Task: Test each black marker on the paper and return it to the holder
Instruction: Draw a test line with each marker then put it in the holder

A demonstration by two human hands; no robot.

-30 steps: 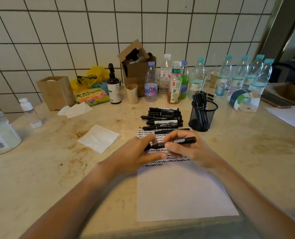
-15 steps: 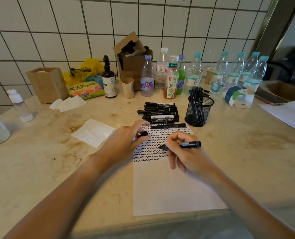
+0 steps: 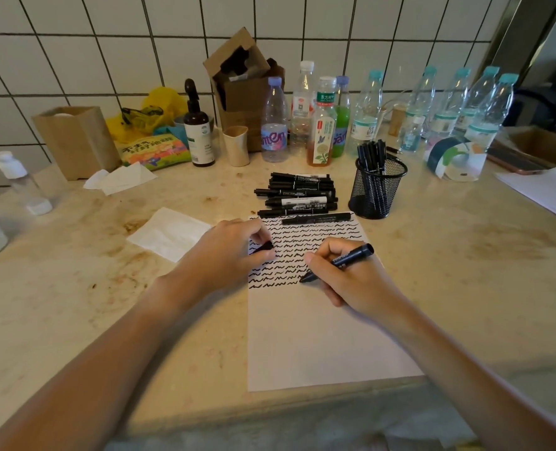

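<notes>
Pinching marker (image 3: 341,261) tip-down on paper (image 3: 319,336), right hand (image 3: 351,278); left hand (image 3: 234,252) pinching cap (image 3: 265,247).

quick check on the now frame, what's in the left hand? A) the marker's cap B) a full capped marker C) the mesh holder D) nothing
A: the left hand pinches a short black cap in its fingers, resting at the paper's left edge, while the right hand holds the uncapped marker with its tip on the paper.
</notes>
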